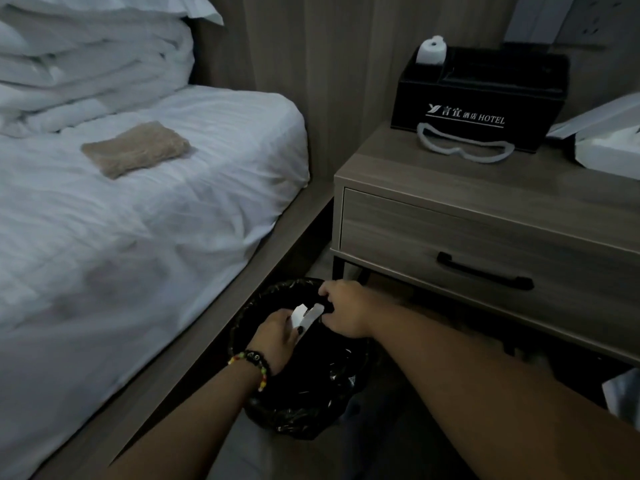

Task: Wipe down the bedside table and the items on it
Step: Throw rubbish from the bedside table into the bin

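A: Bedside table (519, 188), wood-grain worktop, right of frame, drawer with black handle (485, 271) shut. Brown cloth (136, 148) folded on the bed (156, 220), well apart from the table.

B: On the worktop?

A: Black organiser box (481, 98) at the back, white "HOTEL" lettering on its front, white roll (431, 50) standing in its left compartment. White foam goggle-shaped outline (464, 147) lying flat just in front of the box. White open box (606, 140) at the right edge, partly cut off.

B: Hands?

A: Both low, over the black-lined bin (301, 368) on the floor between bed frame and table. Left hand (277, 332) pinching a white scrap (306, 315), dark-painted nail showing, beaded bracelet (254, 367) on the wrist. Right hand (343, 311) with fingers curled at the other end of the same scrap, by the bin's far rim. Exact hold there blurred.

B: Elsewhere?

A: Folded white duvet (86, 64) heaped at the head of the bed. Wall sockets (588, 19) top right.
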Action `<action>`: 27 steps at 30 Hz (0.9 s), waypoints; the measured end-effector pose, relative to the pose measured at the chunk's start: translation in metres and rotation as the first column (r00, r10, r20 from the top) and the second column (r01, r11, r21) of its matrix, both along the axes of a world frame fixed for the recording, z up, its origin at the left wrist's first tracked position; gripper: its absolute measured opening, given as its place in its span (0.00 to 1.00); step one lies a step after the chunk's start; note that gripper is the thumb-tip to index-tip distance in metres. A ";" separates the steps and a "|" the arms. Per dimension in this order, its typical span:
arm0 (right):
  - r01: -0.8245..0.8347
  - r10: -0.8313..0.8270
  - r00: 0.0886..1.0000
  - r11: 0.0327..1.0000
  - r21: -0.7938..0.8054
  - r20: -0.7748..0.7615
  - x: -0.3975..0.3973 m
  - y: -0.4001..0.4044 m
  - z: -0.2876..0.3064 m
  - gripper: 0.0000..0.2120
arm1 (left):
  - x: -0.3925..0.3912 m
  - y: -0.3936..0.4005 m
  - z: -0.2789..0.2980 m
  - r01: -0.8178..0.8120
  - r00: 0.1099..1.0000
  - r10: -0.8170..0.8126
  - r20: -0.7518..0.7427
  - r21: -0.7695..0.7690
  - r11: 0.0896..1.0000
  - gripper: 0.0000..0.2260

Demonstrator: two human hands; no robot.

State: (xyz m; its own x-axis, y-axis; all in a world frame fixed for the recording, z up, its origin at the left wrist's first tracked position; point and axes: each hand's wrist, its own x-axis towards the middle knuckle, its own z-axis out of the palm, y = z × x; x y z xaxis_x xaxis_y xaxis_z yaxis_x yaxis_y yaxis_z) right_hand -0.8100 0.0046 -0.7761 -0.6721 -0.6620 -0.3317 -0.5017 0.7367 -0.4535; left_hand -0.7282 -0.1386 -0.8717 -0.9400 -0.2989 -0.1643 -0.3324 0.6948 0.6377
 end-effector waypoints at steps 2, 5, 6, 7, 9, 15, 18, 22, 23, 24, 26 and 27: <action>-0.050 0.050 0.999 0.997 0.056 0.001 0.001 0.001 -0.001 0.29 | 0.002 -0.001 -0.003 -0.046 0.998 0.047 0.032 -0.026 0.999 0.22; -0.036 0.037 0.999 0.998 0.042 -0.033 -0.001 0.004 0.011 0.29 | 0.001 -0.001 0.005 -0.064 0.998 0.064 -0.001 -0.030 0.997 0.24; -0.016 0.016 0.999 1.000 0.008 -0.052 -0.002 0.006 0.018 0.29 | -0.001 0.000 0.013 -0.050 0.998 0.049 -0.027 -0.037 0.998 0.23; 0.005 -0.008 0.997 0.999 -0.039 -0.079 -0.003 0.009 0.027 0.29 | -0.002 0.001 0.021 -0.033 0.998 0.031 -0.056 -0.044 0.998 0.23; 0.044 -0.066 0.989 0.985 -0.167 -0.129 -0.004 0.019 0.047 0.29 | -0.008 0.003 0.042 0.011 0.992 -0.019 -0.123 -0.063 0.998 0.21; 0.062 -0.177 0.915 0.950 -0.306 -0.362 -0.010 0.079 0.106 0.28 | -0.039 0.033 0.123 0.167 0.912 -0.234 -0.336 -0.216 0.962 0.25; 0.097 -0.240 0.872 0.939 -0.330 -0.426 -0.017 0.118 0.132 0.31 | -0.066 0.060 0.165 0.212 0.852 -0.334 -0.404 -0.318 0.924 0.28; 0.186 -0.415 0.791 0.863 -0.469 -0.449 -0.031 0.163 0.149 0.30 | -0.112 0.095 0.203 0.251 0.801 -0.446 -0.400 -0.453 0.856 0.28; 0.220 -0.479 0.765 0.822 -0.526 -0.429 -0.035 0.172 0.150 0.29 | -0.125 0.104 0.209 0.260 0.789 -0.479 -0.384 -0.498 0.828 0.28; 0.245 -0.531 0.741 0.784 -0.570 -0.411 -0.038 0.179 0.150 0.28 | -0.139 0.111 0.213 0.267 0.778 -0.511 -0.365 -0.544 0.796 0.28; 0.270 -0.572 0.714 0.758 -0.594 -0.404 -0.045 0.190 0.146 0.27 | -0.166 0.125 0.219 0.277 0.770 -0.544 -0.332 -0.595 0.755 0.27; 0.279 -0.574 0.710 0.761 -0.585 -0.408 -0.050 0.194 0.143 0.27 | -0.179 0.130 0.221 0.277 0.776 -0.541 -0.324 -0.595 0.754 0.27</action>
